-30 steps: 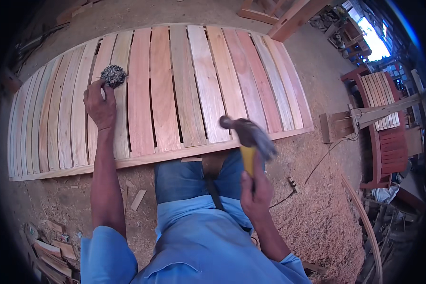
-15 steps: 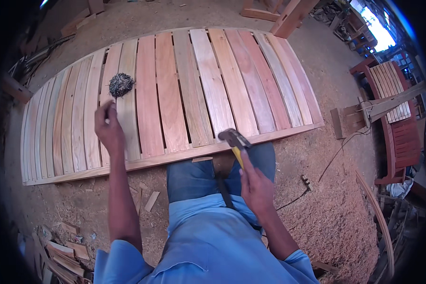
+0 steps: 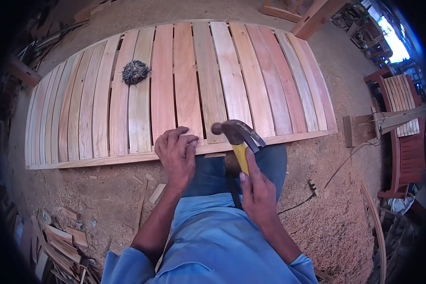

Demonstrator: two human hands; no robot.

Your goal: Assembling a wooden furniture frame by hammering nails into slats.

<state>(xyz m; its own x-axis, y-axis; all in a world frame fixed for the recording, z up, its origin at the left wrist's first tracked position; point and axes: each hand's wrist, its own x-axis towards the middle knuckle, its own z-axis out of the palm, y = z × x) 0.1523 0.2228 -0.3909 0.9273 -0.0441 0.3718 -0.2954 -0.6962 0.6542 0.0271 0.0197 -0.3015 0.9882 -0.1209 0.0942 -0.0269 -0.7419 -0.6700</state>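
Note:
My right hand grips a claw hammer by its yellow handle, the metal head raised above the near edge of the slatted wooden panel. Beside it, my left hand rests at that near edge with its fingers bent together. Whatever the left fingers may pinch is too small to make out. Farther back on the slats lies a dark round heap of nails, left of the middle. Light and reddish slats run side by side across the panel, with narrow gaps between some of them.
Wood shavings cover the floor on the right, where a cable with a small plug lies. Offcuts are piled at lower left. A reddish slatted wooden piece stands far right; a thick wooden post is behind the panel.
My left hand has come from near the nail heap to the panel's near edge, toward the right. The hammer stays in my right hand, its head turned. The whole view has shifted slightly.

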